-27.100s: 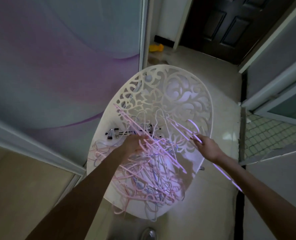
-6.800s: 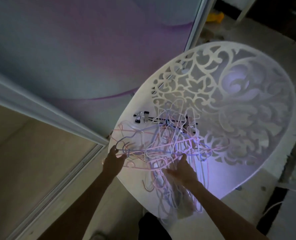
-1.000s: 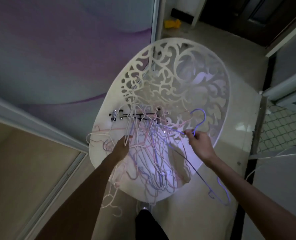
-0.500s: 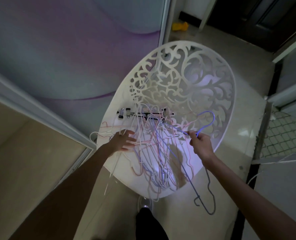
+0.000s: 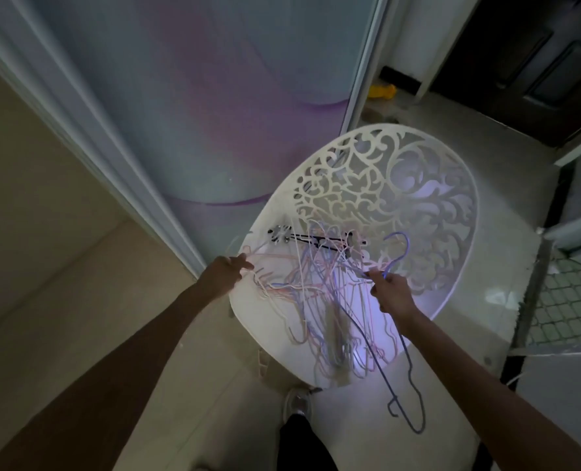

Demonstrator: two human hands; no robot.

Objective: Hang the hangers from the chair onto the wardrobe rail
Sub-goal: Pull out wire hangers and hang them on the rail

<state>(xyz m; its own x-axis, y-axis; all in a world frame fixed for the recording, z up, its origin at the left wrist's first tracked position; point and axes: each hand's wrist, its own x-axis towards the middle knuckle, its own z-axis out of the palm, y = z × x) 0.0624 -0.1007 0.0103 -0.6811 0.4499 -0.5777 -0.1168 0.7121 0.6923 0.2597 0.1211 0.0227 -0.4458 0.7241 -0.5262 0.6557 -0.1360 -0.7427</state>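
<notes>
So we're at the untangling step: the left hand (image 5: 226, 275) sits at the left edge of the hanger pile (image 5: 319, 294) on the white chair (image 5: 418, 198), fingers curled onto a few pale strands, though I can't tell how firm that hold is. Over on the right, the right hand (image 5: 392, 292) pinches a blue hanger (image 5: 399, 253) just under its hook, its lower end dangling past the seat. Next it probably needs lifting clear of the tangle, then carrying to the wardrobe rail, which isn't in view; no readable labels or writing anywhere.
</notes>
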